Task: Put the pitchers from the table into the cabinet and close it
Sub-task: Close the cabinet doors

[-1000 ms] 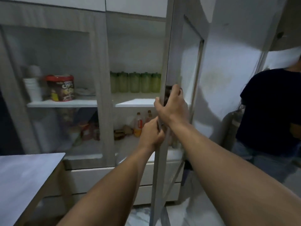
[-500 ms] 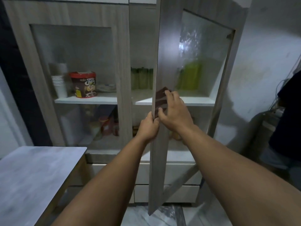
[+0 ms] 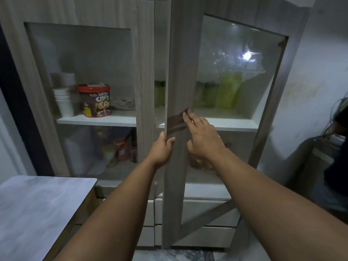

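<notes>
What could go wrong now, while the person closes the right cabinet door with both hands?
1. The left hand grips the free edge of the right door, so its fingers could be pinched against the left door.
2. The right hand lies flat near the glass pane; a hard push might rattle or crack it.

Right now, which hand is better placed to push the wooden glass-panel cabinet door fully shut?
The right hand, probably. It lies open and flat on the front of the wooden glass-panel door, so it can press. The left hand wraps the door's free edge, where fingers could get pinched.
</notes>
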